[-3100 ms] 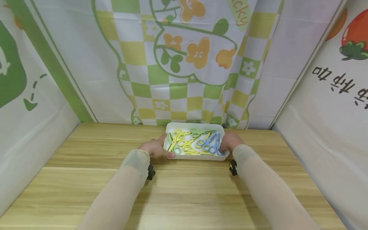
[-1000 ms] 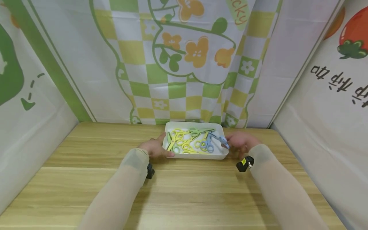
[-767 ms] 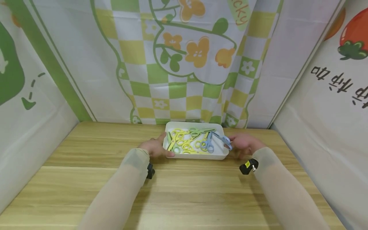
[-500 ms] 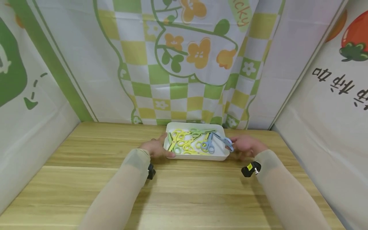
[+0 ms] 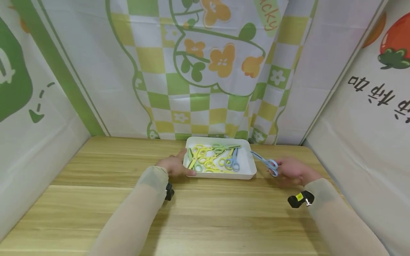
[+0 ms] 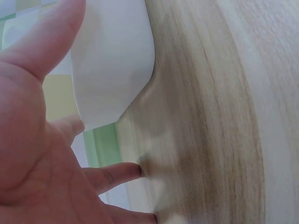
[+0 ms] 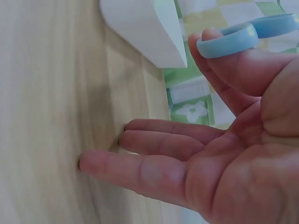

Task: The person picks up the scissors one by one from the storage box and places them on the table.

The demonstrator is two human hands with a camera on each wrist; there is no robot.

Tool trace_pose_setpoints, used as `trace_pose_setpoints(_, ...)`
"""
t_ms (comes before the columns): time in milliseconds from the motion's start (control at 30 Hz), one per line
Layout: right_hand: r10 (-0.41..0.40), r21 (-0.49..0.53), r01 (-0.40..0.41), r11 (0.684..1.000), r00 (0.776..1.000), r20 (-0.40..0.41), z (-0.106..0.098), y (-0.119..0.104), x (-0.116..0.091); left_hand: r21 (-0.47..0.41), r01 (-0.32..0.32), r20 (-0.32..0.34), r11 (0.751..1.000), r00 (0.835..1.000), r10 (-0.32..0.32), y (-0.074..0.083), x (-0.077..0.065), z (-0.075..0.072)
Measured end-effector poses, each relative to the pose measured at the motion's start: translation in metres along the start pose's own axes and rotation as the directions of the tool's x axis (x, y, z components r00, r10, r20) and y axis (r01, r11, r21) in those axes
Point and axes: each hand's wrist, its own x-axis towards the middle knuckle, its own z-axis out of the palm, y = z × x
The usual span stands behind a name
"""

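A white tray [image 5: 229,175] of children's scissors stands at the back of the table. My left hand [image 5: 173,165] rests against its left end. In the left wrist view the thumb and index finger touch the tray wall [image 6: 117,60], and the other fingers stretch straight down to the table. Beyond the tray's right end, my right hand [image 5: 293,170] pinches blue scissors [image 5: 266,161] by the handle loops [image 7: 231,44] between thumb and index finger. Their blades point left, back toward the tray. My other right fingers extend toward the tabletop.
Yellow scissors [image 5: 193,159], green scissors [image 5: 217,148] and another blue pair [image 5: 232,163] lie jumbled inside the tray. A checked curtain [image 5: 205,103] hangs just behind it. Cloth walls border the wooden table [image 5: 208,217] left and right.
My right hand has taken one blue pair of scissors out of the tray's right end and moved right and nearer with it. The left hand has stayed at the tray.
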Motion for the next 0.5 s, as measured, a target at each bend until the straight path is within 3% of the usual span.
trace_pose_setpoints(233,0.000,-0.009,0.001,1.000,1.000,0.015,-0.008,0.015,-0.029,0.001,-0.030,-0.016,1.000,0.999,0.030,0.010,-0.017,-0.002)
trace_pose_setpoints(500,0.041,0.021,-0.041,0.999,0.999,0.026,-0.023,0.035,-0.063,-0.012,-0.022,-0.003,1.000,1.000,0.022,0.010,-0.016,-0.003)
